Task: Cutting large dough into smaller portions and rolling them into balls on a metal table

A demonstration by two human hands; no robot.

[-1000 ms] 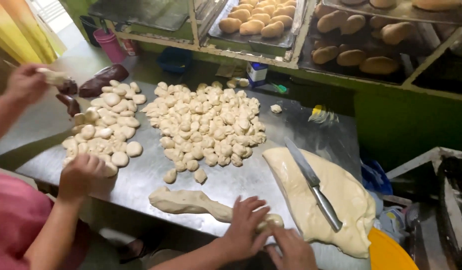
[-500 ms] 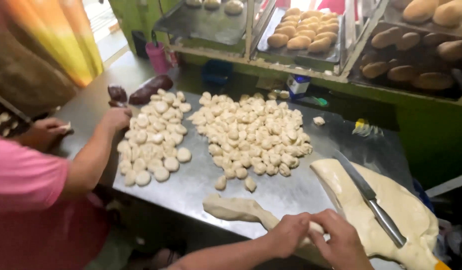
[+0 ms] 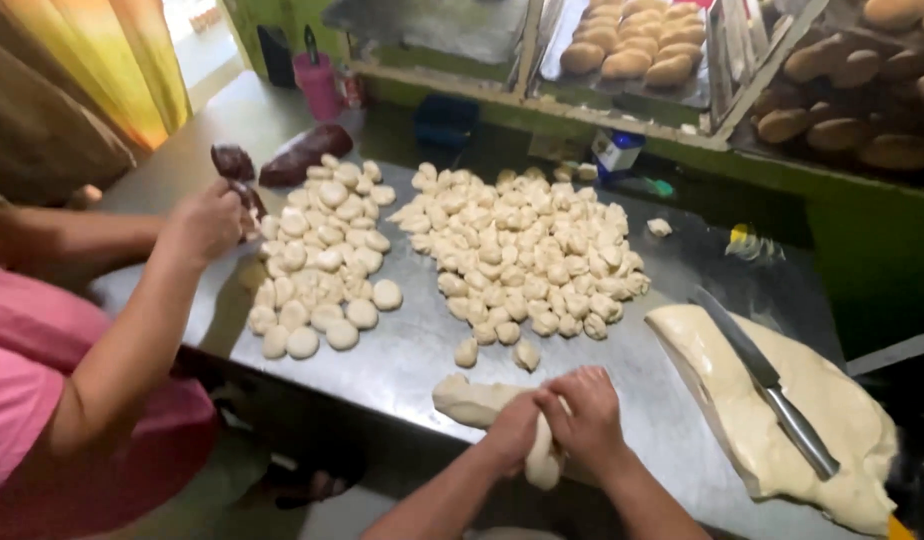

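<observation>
A co-worker's hand (image 3: 204,222) had shifted from the flattened dough rounds (image 3: 322,265) to a dark filling lump (image 3: 237,172). Cut dough pieces (image 3: 527,250) lay centre. At the steel table (image 3: 402,350) edge, left hand (image 3: 510,432) and right hand (image 3: 587,420) together gripped the dough rope (image 3: 482,405), now pulled upright. A knife (image 3: 767,380) rested on the dough slab (image 3: 782,420).
</observation>
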